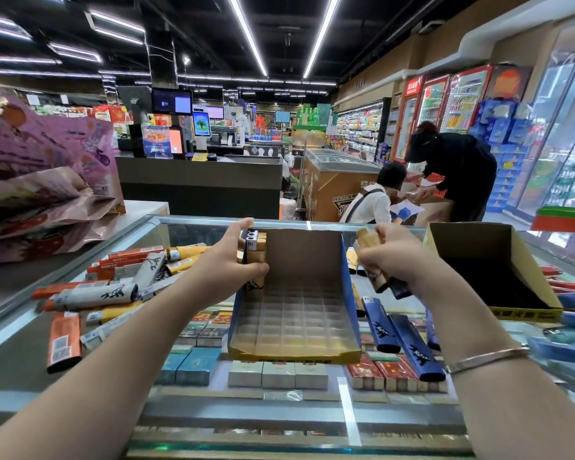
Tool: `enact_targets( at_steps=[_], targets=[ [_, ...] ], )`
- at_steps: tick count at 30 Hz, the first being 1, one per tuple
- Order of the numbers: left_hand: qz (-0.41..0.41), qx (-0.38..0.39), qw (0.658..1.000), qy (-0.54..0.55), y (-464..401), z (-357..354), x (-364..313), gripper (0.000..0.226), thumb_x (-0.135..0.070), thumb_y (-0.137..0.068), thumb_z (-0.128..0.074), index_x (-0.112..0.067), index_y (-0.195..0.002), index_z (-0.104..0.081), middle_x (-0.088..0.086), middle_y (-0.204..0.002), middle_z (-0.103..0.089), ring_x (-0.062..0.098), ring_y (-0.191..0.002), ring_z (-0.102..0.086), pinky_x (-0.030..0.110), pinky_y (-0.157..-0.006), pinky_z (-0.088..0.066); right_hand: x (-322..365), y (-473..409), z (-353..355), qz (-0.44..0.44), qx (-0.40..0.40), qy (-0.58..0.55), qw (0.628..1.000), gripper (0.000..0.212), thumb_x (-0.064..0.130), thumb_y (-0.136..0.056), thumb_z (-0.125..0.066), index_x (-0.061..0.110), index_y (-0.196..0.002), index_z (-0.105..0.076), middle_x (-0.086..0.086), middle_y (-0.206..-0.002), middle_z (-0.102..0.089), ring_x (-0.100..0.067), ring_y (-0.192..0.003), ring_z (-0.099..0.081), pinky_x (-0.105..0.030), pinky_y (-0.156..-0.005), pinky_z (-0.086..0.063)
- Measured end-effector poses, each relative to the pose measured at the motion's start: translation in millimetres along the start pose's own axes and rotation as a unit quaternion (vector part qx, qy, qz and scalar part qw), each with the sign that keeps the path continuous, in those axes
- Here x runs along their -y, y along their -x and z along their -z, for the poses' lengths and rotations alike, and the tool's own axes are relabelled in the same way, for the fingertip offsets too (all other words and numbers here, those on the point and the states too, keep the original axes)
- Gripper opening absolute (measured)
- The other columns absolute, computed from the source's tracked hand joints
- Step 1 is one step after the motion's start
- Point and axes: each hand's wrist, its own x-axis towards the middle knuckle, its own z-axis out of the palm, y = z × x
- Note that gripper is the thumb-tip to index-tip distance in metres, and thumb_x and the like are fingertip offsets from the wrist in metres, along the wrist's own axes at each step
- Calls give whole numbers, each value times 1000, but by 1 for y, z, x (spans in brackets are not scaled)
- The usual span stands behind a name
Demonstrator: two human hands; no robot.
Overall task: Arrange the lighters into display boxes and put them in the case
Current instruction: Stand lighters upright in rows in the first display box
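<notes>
A blue and yellow display box point(316, 257) with a clear grid tray stands on the glass case point(346, 413). My left hand point(226, 263) grips a few tan lighters point(258, 250) standing in the box's back left corner. My right hand point(392, 257) holds a small bunch of lighters point(379, 277), tan and dark blue, just right of the box. Loose orange, grey and yellow lighters point(113, 290) lie in a heap at the left. Blue lighters point(409, 343) lie at the right of the box.
A second, dark-lined cardboard box point(525, 257) sits at the right, with red and blue lighters point(571, 293) beyond it. Purple bags point(40, 180) are piled at the far left. Cigarette packs show under the glass. Two people point(445, 174) work by a freezer behind the counter.
</notes>
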Motion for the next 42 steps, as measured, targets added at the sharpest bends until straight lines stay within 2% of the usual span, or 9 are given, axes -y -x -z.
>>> enact_targets(
  at_steps=[3, 6, 9, 12, 19, 25, 30, 37, 42],
  targets=[
    [-4, -27, 999, -38, 4, -2, -6, 70, -31, -85, -65, -31, -143, -24, -5, -128, -38, 6, -101, -47, 17, -79, -45, 14, 9, 0, 36, 47, -251, 966, 36, 4, -70, -75, 15, -99, -56, -11, -84, -63, -16, -59, -64, -24, -48, -51],
    [-64, -113, 989, -65, 8, 0, -15, 56, -45, -83, -61, -33, -134, -40, -10, -130, -39, 15, -122, -36, 40, -102, -38, 26, 21, -8, 95, 133, -341, 926, 34, 13, -60, -76, 8, -91, -62, -3, -67, -66, -11, -54, -63, -21, -46, -50],
    [-146, -132, 980, -34, 15, 3, -30, 30, -56, -76, -55, -46, -104, -55, -30, -106, -48, 2, -113, -38, 26, -95, -36, 33, 29, -20, 155, 184, -278, 930, 29, 8, -59, -81, 10, -82, -65, 0, -63, -63, -9, -55, -61, -19, -50, -50],
    [-191, -89, 978, -1, 22, 1, -40, 15, -61, -77, -57, -50, -87, -61, -31, -97, -57, -5, -103, -46, 14, -83, -37, 37, 33, -30, 211, 215, -233, 925, 20, 4, -67, -75, 14, -81, -65, 4, -63, -62, -5, -58, -58, -15, -54, -47],
    [-182, 3, 977, 111, 24, 2, -45, 25, -38, -76, -65, -33, -101, -66, -6, -83, -69, 7, -77, -65, 23, -68, -53, 39, 34, -37, 226, 239, -219, 918, 18, 6, -74, -71, 11, -89, -63, 4, -68, -65, -7, -64, -62, -17, -58, -50],
    [-179, -68, 976, 101, 19, 12, -39, 26, -4, -84, -64, -27, -95, -69, 2, -93, -66, 21, -90, -62, 28, -80, -54, 36, 28, -33, 185, 84, -263, 943, 10, 4, -86, -62, 5, -88, -53, -13, -59, -49, -19, -44, -46, -26, -36, -41],
    [-199, -83, 977, 6, 18, 12, -34, 26, -4, -83, -66, -25, -98, -69, -8, -90, -61, 9, -82, -59, 15, -73, -48, 29, 22, -30, 163, 68, -269, 947, 9, 5, -88, -60, 6, -88, -51, -12, -59, -49, -21, -46, -47, -26, -37, -42],
    [-217, -105, 966, -89, 17, 17, -29, 22, -9, -79, -70, -21, -98, -72, -14, -89, -59, 5, -88, -58, 20, -78, -49, 27, 20, -31, 155, 80, -260, 950, 10, 10, -87, -63, 8, -87, -53, -6, -57, -54, -17, -46, -51, -25, -39, -43],
    [-238, -121, 955, -132, 18, 21, -29, 15, -12, -77, -72, -15, -92, -72, -11, -87, -62, 7, -77, -60, 21, -69, -51, 25, 19, -30, 151, 85, -254, 952, 11, 13, -88, -63, 9, -87, -53, -5, -57, -55, -16, -47, -53, -24, -40, -44]
  ],
)
